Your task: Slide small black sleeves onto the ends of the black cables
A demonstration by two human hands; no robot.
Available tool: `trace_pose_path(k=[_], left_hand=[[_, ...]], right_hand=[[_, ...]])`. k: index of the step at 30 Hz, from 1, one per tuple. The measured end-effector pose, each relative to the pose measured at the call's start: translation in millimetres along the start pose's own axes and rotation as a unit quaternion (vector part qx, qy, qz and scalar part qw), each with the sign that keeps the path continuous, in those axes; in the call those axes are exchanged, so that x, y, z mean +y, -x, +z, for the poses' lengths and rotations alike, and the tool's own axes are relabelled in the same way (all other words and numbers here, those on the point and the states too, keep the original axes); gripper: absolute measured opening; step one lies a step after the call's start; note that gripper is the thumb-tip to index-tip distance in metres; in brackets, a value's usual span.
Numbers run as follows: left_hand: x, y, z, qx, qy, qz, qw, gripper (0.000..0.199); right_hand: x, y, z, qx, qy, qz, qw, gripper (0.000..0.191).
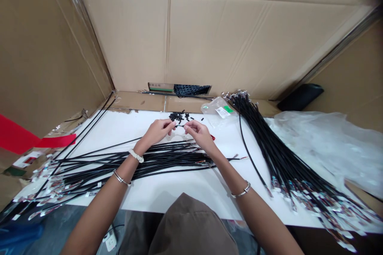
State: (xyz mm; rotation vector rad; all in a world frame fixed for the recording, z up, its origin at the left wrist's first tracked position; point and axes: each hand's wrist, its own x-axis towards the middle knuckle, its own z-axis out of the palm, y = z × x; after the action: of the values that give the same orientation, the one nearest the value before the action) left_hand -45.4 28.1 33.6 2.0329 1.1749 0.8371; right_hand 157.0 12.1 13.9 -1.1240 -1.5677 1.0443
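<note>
Brown cloth fills the bottom centre of the frame, and both bare forearms reach past it over a white table. The left hand and right hand meet mid-table, their fingers pressed together, pinching a thin black wire between them. Its tip is too small to make out. Just above the hands lies a scatter of small black pieces, and a loose bundle of black cables runs beneath them, with white-tagged ends at lower left. A small red piece sits just beside the right hand. A white scrunchie and a silver bangle circle the left arm, and another silver bangle circles the right.

A larger bundle of black cables fans toward the lower right corner, beside a clear plastic sheet. At the table's far edge, a clear plastic bag carries a white label and a green sticker, their printing too small to read. No writing is legible on the green-and-white box behind it. Corrugated cardboard walls enclose the upper frame, with a red sheet at the left.
</note>
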Motion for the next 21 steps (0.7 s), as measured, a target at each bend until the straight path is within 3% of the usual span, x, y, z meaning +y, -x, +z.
trace_pose_path(k=[3, 9, 16, 21], left_hand=[[1.2, 0.8, -1.6, -0.028, 0.027, 0.006, 0.999, 0.041], [2.7, 0.5, -1.8, -0.027, 0.084, -0.015, 0.996, 0.035], [0.7, -1.6, 2.1, -0.02, 0.097, -0.011, 0.995, 0.038], [-0.7, -3.5, 4.3, -0.015, 0.123, 0.002, 0.992, 0.032]], right_hand=[[-1.5, 1.0, 0.6, -0.007, 0.009, -0.01, 1.0, 0.027], [-2.9, 4.5, 1.3, -0.009, 0.086, -0.066, 0.994, 0.02], [-1.3, 7.6, 4.1, 0.011, 0.237, -0.211, 0.948, 0.016], [0.8, 7.7, 4.0, 0.001, 0.257, -0.242, 0.936, 0.016]])
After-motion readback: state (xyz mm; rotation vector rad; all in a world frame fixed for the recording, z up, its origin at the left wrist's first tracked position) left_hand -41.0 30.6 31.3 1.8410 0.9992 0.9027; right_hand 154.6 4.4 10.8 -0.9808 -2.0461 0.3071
